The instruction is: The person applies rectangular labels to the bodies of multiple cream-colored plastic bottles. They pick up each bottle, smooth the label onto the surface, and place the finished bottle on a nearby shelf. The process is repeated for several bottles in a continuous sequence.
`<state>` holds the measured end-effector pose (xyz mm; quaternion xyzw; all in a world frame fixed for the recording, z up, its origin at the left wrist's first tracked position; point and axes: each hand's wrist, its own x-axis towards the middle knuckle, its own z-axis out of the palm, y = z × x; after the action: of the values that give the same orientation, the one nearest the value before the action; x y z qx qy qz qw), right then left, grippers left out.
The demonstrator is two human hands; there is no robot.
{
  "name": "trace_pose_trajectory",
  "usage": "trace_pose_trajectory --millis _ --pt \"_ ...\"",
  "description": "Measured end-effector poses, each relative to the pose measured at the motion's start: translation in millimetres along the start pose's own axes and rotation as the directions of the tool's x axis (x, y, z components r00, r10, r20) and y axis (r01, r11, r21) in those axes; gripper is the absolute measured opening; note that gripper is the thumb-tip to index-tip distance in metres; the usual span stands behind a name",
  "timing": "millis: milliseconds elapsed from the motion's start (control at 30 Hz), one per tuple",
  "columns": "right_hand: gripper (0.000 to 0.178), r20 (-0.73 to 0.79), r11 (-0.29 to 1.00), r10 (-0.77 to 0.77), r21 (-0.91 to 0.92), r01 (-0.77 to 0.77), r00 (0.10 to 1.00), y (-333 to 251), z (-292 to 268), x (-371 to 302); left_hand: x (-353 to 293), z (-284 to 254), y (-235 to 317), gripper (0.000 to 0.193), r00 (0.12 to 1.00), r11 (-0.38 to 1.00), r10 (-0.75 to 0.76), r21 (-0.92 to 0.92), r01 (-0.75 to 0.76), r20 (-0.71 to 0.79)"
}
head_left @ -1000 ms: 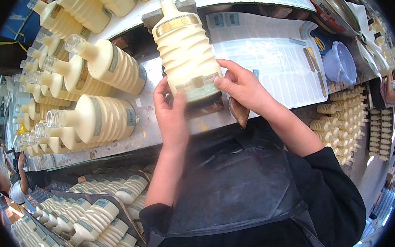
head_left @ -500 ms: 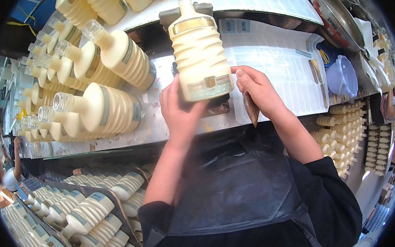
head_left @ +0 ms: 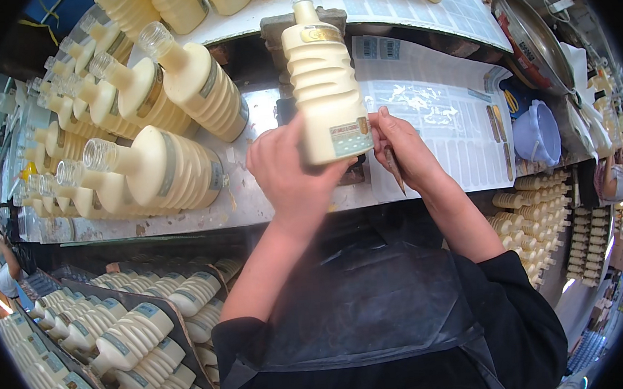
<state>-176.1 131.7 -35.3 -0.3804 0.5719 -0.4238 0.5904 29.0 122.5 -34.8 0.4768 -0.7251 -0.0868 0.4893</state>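
Note:
A cream bottle (head_left: 323, 84) with wavy ridges and a clear glass neck stands tilted in front of me. Near its neck is a gold label, and a patterned band runs round its lower part. My left hand (head_left: 288, 171) grips the bottle low on its left side, fingers partly hidden behind it and blurred. At the bottle's lower right corner, my right hand (head_left: 409, 150) has its fingertips against or close to the band. A thin brown pointed tool (head_left: 393, 167) is held in that hand, its tip toward me; its upper end is covered by the fingers.
Similar bottles (head_left: 204, 86) crowd the table's left side, and more stand on a raised shelf (head_left: 451, 19) behind. Label sheets (head_left: 430, 119) lie at right, with thin tools (head_left: 498, 125) on them. Beyond are a lilac bucket (head_left: 537, 133) and a metal pan (head_left: 531, 38). Crates of bottles (head_left: 136, 336) sit lower left.
The bottle has turned about its long axis, so the narrower side now shows and its band looks different. It has shifted slightly right, my left hand with it.

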Motion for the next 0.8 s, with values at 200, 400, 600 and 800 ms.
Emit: trace_pose_trajectory --millis 200,400,600,800 --pt "0.055 0.027 1.0 -0.027 0.015 0.026 0.999 -13.4 -2.9 -9.8 -2.3 -8.0 -5.3 0.081 0.998 0.999 -0.047 -0.005 0.048 0.049" --pt "0.057 0.072 0.986 -0.146 -0.071 0.151 0.987 -19.5 -11.7 -25.0 -16.9 -7.5 -28.4 0.077 0.962 0.953 -0.202 -0.191 0.237 0.185" --pt "0.052 0.114 0.961 -0.264 -0.049 0.271 0.958 -27.4 -5.5 -34.7 -26.5 -4.6 -35.2 0.072 0.88 0.791 -0.348 -0.402 0.461 0.324" --pt "0.047 0.103 0.972 -0.226 -0.046 0.231 0.969 -11.2 -12.1 -23.5 -23.9 -4.0 -27.9 0.072 0.894 0.848 -0.322 -0.324 0.419 0.313"
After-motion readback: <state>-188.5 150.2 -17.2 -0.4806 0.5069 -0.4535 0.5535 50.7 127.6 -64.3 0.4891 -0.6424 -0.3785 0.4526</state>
